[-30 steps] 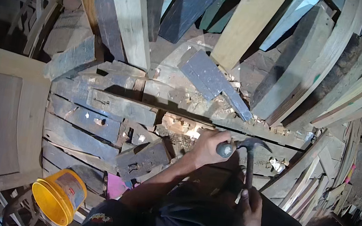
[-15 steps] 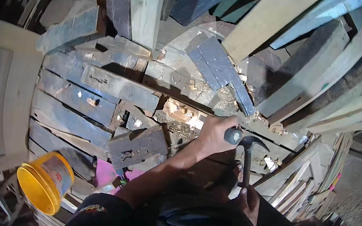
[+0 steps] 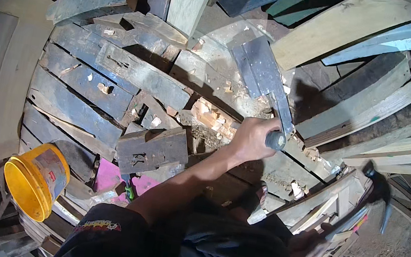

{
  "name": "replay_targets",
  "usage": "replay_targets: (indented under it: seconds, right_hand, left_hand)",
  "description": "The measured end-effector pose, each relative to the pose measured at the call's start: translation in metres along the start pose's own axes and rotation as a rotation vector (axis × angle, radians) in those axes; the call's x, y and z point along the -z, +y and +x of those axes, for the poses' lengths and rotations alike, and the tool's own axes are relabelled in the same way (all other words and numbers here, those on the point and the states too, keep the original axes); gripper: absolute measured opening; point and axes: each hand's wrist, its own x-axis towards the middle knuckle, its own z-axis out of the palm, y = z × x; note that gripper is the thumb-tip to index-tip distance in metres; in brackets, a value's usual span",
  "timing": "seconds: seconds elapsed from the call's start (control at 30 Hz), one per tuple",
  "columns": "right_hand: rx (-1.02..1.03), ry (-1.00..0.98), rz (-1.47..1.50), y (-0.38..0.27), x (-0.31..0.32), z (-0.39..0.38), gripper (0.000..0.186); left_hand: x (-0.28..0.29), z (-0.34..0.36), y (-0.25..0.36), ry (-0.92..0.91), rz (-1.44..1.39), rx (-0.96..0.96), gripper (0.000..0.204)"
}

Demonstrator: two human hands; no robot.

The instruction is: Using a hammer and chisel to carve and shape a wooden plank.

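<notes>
Closed in a fist, my left hand [image 3: 252, 140] grips a chisel [image 3: 275, 140] by its dark, round-ended handle. The blade is hidden beneath the hand. Out to the right, my right hand [image 3: 309, 246] is wrapped round the handle of a claw hammer [image 3: 378, 185], partly smeared by motion. The hammer head is raised well away from the chisel. Just left of my left hand lies a heap of pale wood chips [image 3: 212, 116] on the worn boards. A dark notched timber [image 3: 257, 67] lies beyond the chisel, its narrow end close to my fist.
Weathered planks [image 3: 77, 98] form the surface at the left, with a loose dark block [image 3: 153, 150] on them. A yellow bucket [image 3: 41, 178] stands at the lower left beside pink material [image 3: 108, 175]. Several long beams [image 3: 347, 30] fan out at the far side and right.
The hammer has swung from beside the chisel out to the right and up, with my right hand moving right. My left hand still grips the chisel. The whole view has shifted slightly.
</notes>
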Motion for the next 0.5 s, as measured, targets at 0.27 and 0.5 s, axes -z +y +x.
replay_targets:
  seconds: [0.27, 0.5]
  right_hand:
    - [-0.067, -0.219, -0.297, 0.03, -0.031, -0.032, 0.053]
    - [-0.066, -0.055, -0.121, 0.003, -0.031, -0.001, 0.064]
  left_hand:
    - [-0.006, -0.005, -0.012, -0.062, 0.117, 0.101, 0.037]
    - [-0.013, -0.006, -0.023, 0.011, 0.139, -0.069, 0.034]
